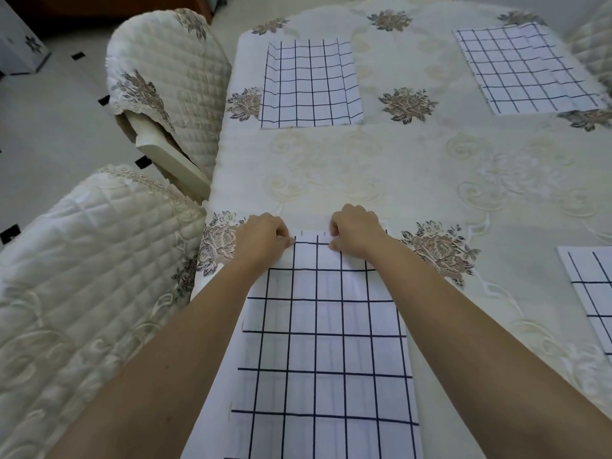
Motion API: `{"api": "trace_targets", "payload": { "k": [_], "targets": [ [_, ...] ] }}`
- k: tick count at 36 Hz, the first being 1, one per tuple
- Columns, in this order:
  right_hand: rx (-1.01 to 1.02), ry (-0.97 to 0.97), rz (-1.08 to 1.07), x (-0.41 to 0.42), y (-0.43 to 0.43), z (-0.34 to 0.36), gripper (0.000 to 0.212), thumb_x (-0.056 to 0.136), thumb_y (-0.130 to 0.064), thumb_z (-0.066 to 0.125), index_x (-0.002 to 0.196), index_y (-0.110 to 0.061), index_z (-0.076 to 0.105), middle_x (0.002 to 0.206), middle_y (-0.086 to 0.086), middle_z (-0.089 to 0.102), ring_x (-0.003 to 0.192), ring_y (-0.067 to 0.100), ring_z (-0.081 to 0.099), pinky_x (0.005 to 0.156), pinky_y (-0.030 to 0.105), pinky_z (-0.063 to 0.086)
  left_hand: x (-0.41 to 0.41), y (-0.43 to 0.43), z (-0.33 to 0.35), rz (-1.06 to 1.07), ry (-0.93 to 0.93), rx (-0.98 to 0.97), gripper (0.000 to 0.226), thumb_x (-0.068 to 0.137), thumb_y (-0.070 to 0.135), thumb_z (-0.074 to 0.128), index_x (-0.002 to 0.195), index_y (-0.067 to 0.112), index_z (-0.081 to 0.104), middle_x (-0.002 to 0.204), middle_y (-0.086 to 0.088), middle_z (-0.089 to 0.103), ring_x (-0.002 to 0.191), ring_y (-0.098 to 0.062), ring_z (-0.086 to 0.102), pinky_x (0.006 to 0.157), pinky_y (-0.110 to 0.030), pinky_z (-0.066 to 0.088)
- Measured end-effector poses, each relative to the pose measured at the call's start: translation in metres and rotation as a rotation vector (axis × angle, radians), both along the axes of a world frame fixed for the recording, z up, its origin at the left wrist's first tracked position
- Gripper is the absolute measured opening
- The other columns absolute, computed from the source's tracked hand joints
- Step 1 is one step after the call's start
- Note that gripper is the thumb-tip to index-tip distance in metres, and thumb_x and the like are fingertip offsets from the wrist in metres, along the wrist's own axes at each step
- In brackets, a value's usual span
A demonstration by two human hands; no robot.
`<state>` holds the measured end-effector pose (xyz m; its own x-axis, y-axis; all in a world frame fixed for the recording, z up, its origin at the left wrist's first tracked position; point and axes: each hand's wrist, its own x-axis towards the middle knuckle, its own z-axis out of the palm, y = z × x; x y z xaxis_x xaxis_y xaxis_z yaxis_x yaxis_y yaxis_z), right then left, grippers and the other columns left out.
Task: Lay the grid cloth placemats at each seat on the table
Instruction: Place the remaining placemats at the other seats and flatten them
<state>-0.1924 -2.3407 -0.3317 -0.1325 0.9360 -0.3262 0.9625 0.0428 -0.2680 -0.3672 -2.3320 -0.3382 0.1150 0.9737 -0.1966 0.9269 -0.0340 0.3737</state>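
Lay flat on the floral-clothed table (430,180), stretching from the near edge up between both forearms: the near placemat (324,352), far edge right under the fingers. Pinched that far edge with curled fingers, left hand (261,238) at its left corner, right hand (356,231) toward its right. Stood against the table's left side: near chair (82,276), far chair (165,77). Lay well apart beyond: far-left placemat (311,84), far-right placemat (526,71), right-edge placemat (592,293).

Worktop (331,167) lies open between near placemat (324,342) and far-left placemat (311,84); near chair (82,276) and far chair (165,77) crowd its left edge.
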Motion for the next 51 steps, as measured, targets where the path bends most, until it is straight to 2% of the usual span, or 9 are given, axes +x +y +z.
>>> {"api": "trace_targets", "payload": {
  "k": [9, 23, 30, 33, 34, 36, 42, 47, 51],
  "targets": [
    [0.06, 0.02, -0.022, 0.004, -0.002, -0.001, 0.006, 0.09, -0.013, 0.049, 0.09, -0.018, 0.052, 0.109, 0.006, 0.06, 0.105, 0.027, 0.051, 0.091, 0.036, 0.032, 0.002, 0.0, 0.001, 0.091, -0.053, -0.017, 0.015, 0.087, 0.035, 0.061, 0.08, 0.022, 0.056, 0.093, 0.002, 0.068, 0.097, -0.019, 0.059, 0.094, -0.034, 0.029],
    [0.015, -0.052, -0.175, 0.035, -0.011, 0.003, 0.046, 0.082, -0.046, 0.063, 0.112, -0.011, 0.055, 0.116, 0.011, 0.054, 0.112, 0.029, 0.049, 0.093, 0.038, 0.037, 0.005, 0.001, -0.006, 0.182, 0.03, 0.053, 0.022, 0.085, 0.04, 0.061, 0.084, 0.018, 0.065, 0.096, -0.003, 0.068, 0.098, -0.025, 0.058, 0.091, -0.038, 0.038],
    [-0.079, 0.132, -0.515, 0.05, -0.029, 0.007, 0.066, 0.08, -0.036, 0.071, 0.125, -0.002, 0.037, 0.128, 0.019, 0.04, 0.118, 0.035, 0.043, 0.091, 0.038, 0.041, 0.005, -0.001, -0.007, 0.224, -0.001, 0.084, 0.026, 0.082, 0.04, 0.066, 0.082, 0.014, 0.069, 0.093, -0.008, 0.067, 0.095, -0.028, 0.06, 0.082, -0.041, 0.049],
    [-0.151, 0.201, -0.582, 0.052, -0.028, 0.009, 0.047, 0.08, -0.029, 0.071, 0.11, -0.001, 0.047, 0.106, 0.013, 0.053, 0.108, 0.03, 0.053, 0.071, 0.03, 0.041, 0.006, -0.001, -0.007, 0.24, -0.01, 0.082, 0.026, 0.082, 0.04, 0.066, 0.081, 0.014, 0.069, 0.094, -0.007, 0.066, 0.094, -0.028, 0.06, 0.083, -0.041, 0.049],
    [-0.16, 0.204, -0.58, 0.052, -0.028, 0.009, 0.033, 0.081, -0.027, 0.069, 0.093, -0.004, 0.05, 0.089, 0.007, 0.053, 0.097, 0.028, 0.054, 0.062, 0.027, 0.038, 0.006, -0.001, -0.007, 0.248, -0.015, 0.079, 0.025, 0.082, 0.04, 0.066, 0.08, 0.015, 0.068, 0.095, -0.007, 0.066, 0.094, -0.028, 0.06, 0.081, -0.039, 0.049],
    [-0.18, 0.202, -0.579, 0.053, -0.028, 0.007, 0.034, 0.082, -0.021, 0.066, 0.065, -0.01, 0.039, 0.067, 0.001, 0.044, 0.082, 0.025, 0.05, 0.05, 0.026, 0.032, 0.006, -0.001, -0.007, 0.252, -0.006, 0.068, 0.025, 0.083, 0.04, 0.065, 0.081, 0.015, 0.068, 0.097, -0.007, 0.065, 0.093, -0.028, 0.06, 0.076, -0.036, 0.047],
    [-0.121, 0.144, -0.566, 0.049, -0.026, -0.004, 0.031, 0.082, -0.005, 0.056, 0.058, -0.011, 0.037, 0.07, 0.005, 0.049, 0.076, 0.024, 0.05, 0.056, 0.024, 0.034, 0.003, 0.001, -0.009, 0.265, -0.007, 0.054, 0.025, 0.083, 0.04, 0.065, 0.083, 0.015, 0.068, 0.094, -0.006, 0.068, 0.095, -0.028, 0.06, 0.078, -0.037, 0.049],
    [-0.065, 0.178, -0.547, 0.052, -0.019, -0.011, 0.034, 0.082, -0.007, 0.059, 0.056, -0.011, 0.037, 0.059, 0.002, 0.04, 0.073, 0.023, 0.049, 0.055, 0.024, 0.032, 0.002, 0.001, -0.013, 0.279, -0.064, 0.059, 0.023, 0.083, 0.039, 0.066, 0.076, 0.017, 0.062, 0.093, -0.005, 0.068, 0.094, -0.027, 0.06, 0.078, -0.038, 0.049],
    [-0.053, 0.206, -0.549, 0.055, -0.02, -0.007, 0.03, 0.085, -0.013, 0.061, 0.063, -0.008, 0.041, 0.065, 0.004, 0.044, 0.076, 0.023, 0.048, 0.063, 0.027, 0.034, 0.001, 0.003, -0.016, 0.281, -0.067, 0.064, 0.024, 0.083, 0.038, 0.066, 0.077, 0.015, 0.063, 0.092, -0.005, 0.067, 0.093, -0.026, 0.06, 0.077, -0.037, 0.048]
  ]
}}
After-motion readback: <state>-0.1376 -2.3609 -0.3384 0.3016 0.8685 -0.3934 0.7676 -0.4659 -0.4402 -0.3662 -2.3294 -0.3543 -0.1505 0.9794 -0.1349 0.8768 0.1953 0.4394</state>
